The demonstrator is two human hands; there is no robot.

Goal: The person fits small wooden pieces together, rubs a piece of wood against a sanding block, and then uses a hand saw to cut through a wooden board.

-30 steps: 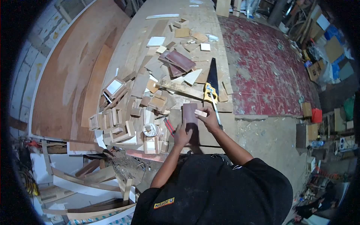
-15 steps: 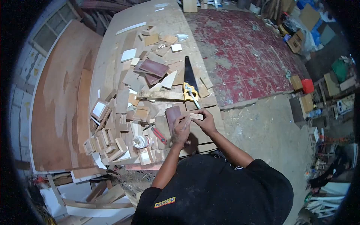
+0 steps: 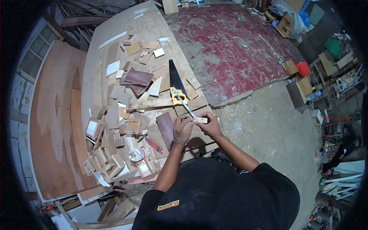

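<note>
Over the front edge of the workbench, a small pale wooden block [image 3: 201, 120] is held between both hands. My right hand [image 3: 210, 127] is closed around its right end, with thumb and fingers pinching it. My left hand [image 3: 183, 131] has its fingers bent and pressed together at the block's left end; the palm side is partly hidden. Just left of it lies a maroon sheet, perhaps sandpaper [image 3: 165, 129]. A handsaw [image 3: 177, 84] with a yellow handle rests beyond the hands. Close to my left forearm are a red utility knife [image 3: 154, 145] and a white tub [image 3: 137, 154].
Wood offcuts [image 3: 133, 125] and small wooden frames [image 3: 105, 161] crowd the workbench [image 3: 101, 63]. More maroon sheets [image 3: 138, 78] lie farther back. A large plywood panel [image 3: 53, 122] leans at the left. On the right is concrete floor [image 3: 257, 126] beside a raised red tiled floor [image 3: 234, 46].
The view has turned, so the bench and its things appear shifted left. Both hands stay together at the wooden block; my left fingers have changed their bend slightly.
</note>
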